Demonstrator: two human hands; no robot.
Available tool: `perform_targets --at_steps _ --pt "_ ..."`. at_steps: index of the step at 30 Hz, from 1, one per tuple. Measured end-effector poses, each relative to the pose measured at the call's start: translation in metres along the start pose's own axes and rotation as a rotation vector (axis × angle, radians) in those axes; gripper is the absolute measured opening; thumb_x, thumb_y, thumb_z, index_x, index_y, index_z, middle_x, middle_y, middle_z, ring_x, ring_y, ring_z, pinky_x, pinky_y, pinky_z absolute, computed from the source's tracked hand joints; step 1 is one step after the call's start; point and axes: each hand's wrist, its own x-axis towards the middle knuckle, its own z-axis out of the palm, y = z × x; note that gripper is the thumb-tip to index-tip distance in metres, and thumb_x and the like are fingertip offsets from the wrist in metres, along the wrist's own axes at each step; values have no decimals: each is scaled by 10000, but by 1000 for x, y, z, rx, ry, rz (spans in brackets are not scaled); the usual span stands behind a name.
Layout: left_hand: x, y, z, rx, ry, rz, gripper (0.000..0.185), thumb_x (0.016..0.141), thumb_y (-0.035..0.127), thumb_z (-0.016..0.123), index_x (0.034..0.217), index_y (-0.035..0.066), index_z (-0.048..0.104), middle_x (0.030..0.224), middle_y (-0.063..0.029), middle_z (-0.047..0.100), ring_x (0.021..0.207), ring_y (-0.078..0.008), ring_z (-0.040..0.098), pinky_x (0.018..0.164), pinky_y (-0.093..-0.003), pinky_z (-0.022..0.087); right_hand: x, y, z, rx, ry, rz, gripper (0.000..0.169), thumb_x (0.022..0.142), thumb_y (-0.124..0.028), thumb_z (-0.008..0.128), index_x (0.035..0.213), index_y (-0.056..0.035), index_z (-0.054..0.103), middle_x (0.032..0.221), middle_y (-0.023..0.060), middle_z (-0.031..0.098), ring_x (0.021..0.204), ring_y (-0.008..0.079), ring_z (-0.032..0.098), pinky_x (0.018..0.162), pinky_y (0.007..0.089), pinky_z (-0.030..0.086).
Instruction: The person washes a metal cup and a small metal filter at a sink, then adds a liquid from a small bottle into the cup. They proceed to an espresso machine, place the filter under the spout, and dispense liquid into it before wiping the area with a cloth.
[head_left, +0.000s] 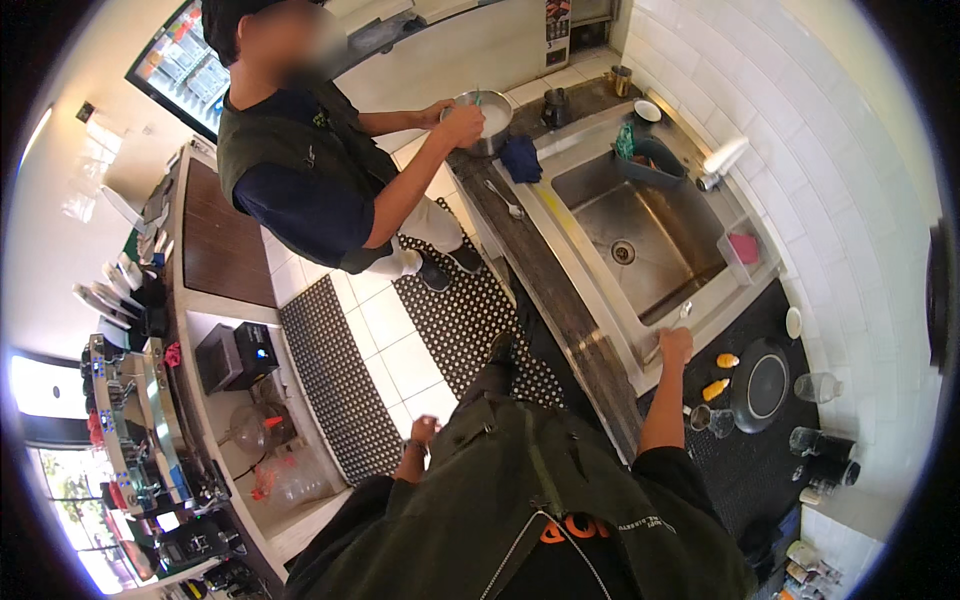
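Observation:
My right hand (676, 346) is closed on a spoon (685, 309) at the near rim of the stainless steel sink (555, 214). My left hand (425, 429) hangs low beside my body over the floor; whether it holds anything is hard to tell. Across the counter corner, a co-worker in a dark vest (300, 161) holds a metal bowl (495, 112) with whitish contents. Beside the bowl lies a dark blue cloth (520, 158), and another spoon (504, 199) rests on the counter. In the sink's far part sits a dark plastic tub (651, 166) with a green item.
Right of me, a black mat (720, 465) bears a round dark pan or lid (760, 385), yellow-orange bottles (715, 388) and glass jars (817, 388). A faucet (721, 163) juts from the tiled wall. Dotted floor mats (442, 315) lie between the counters; an espresso machine (124, 420) stands left.

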Motion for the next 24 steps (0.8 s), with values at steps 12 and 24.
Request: perform_targets --at_steps 12,24 --pt "195 224 -78 -94 -95 -14 220 957 224 487 903 27 570 748 -40 602 631 -115 554 533 -291 467 -39 -15 0 -137 218 -39 243 815 -278 574 914 -57 563 836 203 661 822 407 643 735 490 507" --pt "229 151 -71 239 -353 88 260 913 268 551 864 39 666 750 -63 660 627 -156 583 538 -328 454 -62 19 75 1220 176 335 207 930 -257 565 948 -52 586 631 24 537 428 95 465 363 255 365"
